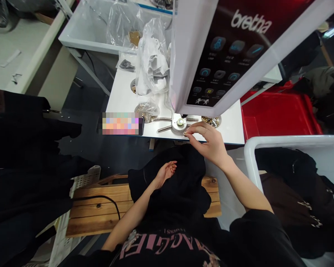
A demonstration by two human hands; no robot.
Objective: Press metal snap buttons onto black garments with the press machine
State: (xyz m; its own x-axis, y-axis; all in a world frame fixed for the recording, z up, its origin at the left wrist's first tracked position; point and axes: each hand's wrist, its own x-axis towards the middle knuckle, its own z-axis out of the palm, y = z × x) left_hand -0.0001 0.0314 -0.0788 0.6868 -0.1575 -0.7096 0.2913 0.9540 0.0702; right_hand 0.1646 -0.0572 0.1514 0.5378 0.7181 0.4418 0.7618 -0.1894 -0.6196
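- Head view: I work from the single head-worn camera, which looks forward and down at both hands.
- The right hand (207,142) reaches to the front edge of a flat white worktable (231,129). Its thumb and forefinger (196,128) close in a narrow pinch on a small gold-coloured metal part (184,133), too small to identify further.
- That part sits just in front of a round silver metal fixture (179,123), below a white machine housing with a black control panel (225,55).
- Long silver coiled metal springs (163,119) lie on the worktable beside the fixture. A shallow round metal dish of gold-coloured parts (210,121) sits just to its right.
- The left hand (166,172) lies palm up on a black cloth garment (167,193). Its fingers (171,167) curl loosely and hold nothing visible.
- Judged step: one small part is being handled at the fixture. The next move calls for a steady pinch and careful alignment with the fixture's centre.
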